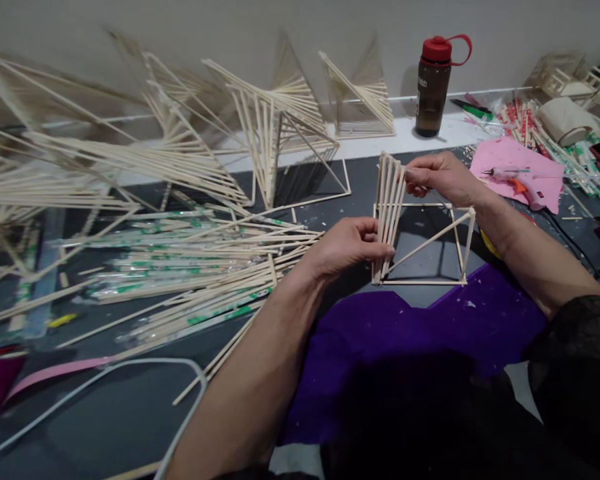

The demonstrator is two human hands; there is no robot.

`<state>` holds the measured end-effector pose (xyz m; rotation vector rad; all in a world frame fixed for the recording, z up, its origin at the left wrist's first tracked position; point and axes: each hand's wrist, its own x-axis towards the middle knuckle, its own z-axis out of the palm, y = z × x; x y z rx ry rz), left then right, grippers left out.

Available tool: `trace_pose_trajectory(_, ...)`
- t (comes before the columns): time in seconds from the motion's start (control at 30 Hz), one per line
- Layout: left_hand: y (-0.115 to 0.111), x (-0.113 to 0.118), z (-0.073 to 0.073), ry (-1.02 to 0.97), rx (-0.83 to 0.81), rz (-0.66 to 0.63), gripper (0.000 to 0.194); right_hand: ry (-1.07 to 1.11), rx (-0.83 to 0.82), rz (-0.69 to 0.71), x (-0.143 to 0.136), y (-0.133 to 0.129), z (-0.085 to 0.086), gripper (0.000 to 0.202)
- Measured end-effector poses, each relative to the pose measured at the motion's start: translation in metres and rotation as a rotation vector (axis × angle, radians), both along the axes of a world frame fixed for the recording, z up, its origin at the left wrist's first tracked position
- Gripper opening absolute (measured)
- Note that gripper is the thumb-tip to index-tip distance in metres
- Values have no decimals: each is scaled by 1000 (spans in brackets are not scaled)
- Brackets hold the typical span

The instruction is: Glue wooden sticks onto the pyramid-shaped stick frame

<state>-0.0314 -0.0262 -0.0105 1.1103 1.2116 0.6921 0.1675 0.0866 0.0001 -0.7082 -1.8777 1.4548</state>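
A small frame of wooden sticks point(423, 283) stands on the grey table in front of me, with a fan of several upright sticks along its left side. My left hand point(353, 243) pinches the lower part of that fan between thumb and fingers. My right hand point(437, 175) has its fingers closed at the fan's upper right edge, by the stick tops. Whether a separate stick is in the right fingers is hidden. Loose chopsticks point(215, 260), some in green-printed clear wrappers, lie left of my left forearm.
Larger stick structures point(275, 100) line the wall. A red-capped bottle point(433, 87) stands behind my hands. At right, a glue gun point(523, 180) rests on pink felt point(500, 157). Purple felt point(370, 333) covers the table's near edge. A white cable point(130, 363) curves at lower left.
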Motion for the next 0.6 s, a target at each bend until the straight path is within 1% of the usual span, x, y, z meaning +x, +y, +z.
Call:
trace_pose_trajectory(0.27,-3,3,4,19,8,22,21,1,-54,-65,-2,-3,2,24)
trace_pose_trajectory(0.4,-3,5,3,1,43,74,19,-24,-65,-97,2,-1,6,22)
trace_pose_trajectory(0.5,-3,7,3,-12,67,115,19,-8,19,-210,8,1,13,17)
trace_pose_trajectory(0.6,0,6,2,-50,86,178,21,73,87,-409,14,2,25,12)
